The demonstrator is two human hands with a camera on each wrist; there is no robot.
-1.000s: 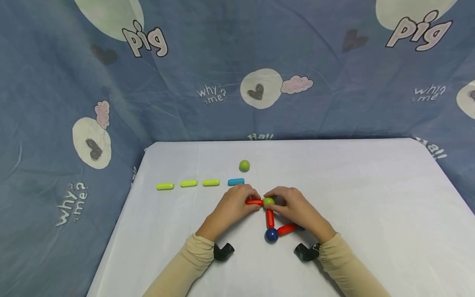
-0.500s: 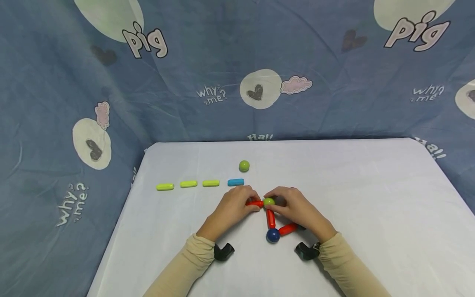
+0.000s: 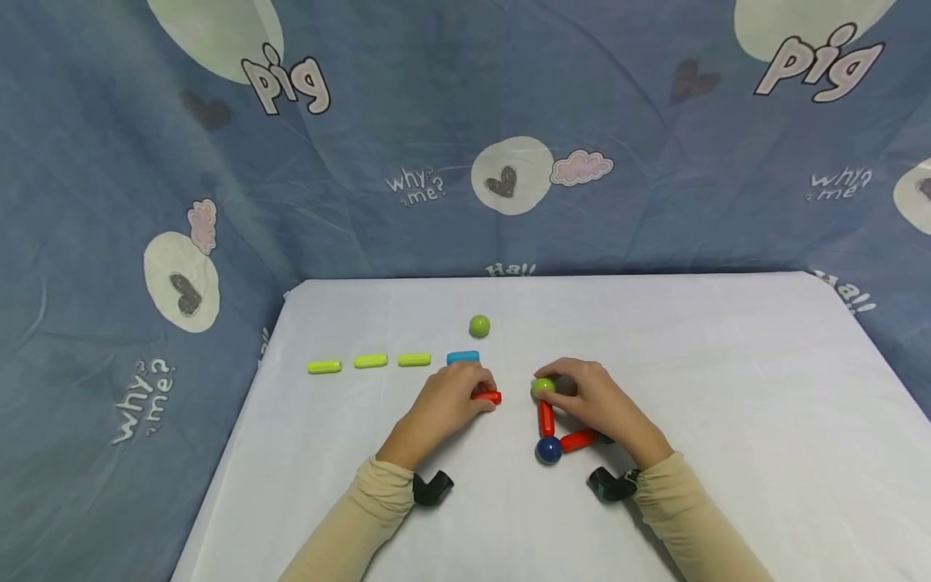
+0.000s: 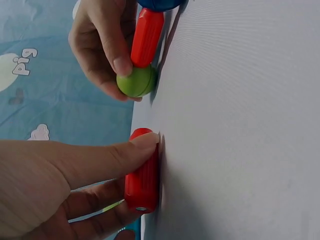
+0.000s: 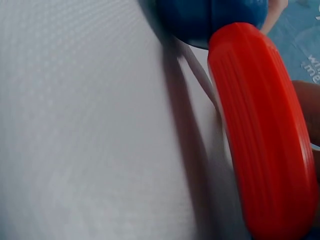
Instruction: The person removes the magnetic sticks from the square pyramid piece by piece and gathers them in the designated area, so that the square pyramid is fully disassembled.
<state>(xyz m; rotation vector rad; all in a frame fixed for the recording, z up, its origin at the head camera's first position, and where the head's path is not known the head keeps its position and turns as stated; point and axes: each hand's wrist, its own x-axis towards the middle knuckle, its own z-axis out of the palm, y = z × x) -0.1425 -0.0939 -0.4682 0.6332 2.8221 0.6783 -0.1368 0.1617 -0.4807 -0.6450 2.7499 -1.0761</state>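
My left hand [image 3: 452,400] pinches a red rod [image 4: 142,175] between thumb and fingers, close over the white table. To its right, my right hand [image 3: 592,394] grips a green ball [image 3: 542,388] with thumb and fingertips. From that ball a second red rod [image 3: 546,419] runs down to a dark blue ball [image 3: 549,450]. Another red rod [image 3: 579,439] reaches from the blue ball toward the right wrist, and fills much of the right wrist view. Its far end is partly hidden under the right hand. A gap separates the left hand's rod from the green ball.
Behind the left hand lies a blue rod [image 3: 463,356], partly covered by it. Several yellow-green rods [image 3: 370,360] lie in a row to the left. A loose green ball [image 3: 479,326] sits farther back on the white table [image 3: 691,347]. A patterned blue cloth [image 3: 436,97] hangs behind.
The left hand's red rod has come apart from the green ball. My left hand has shifted left with the rod, and my right hand has shifted right with the joined pieces.
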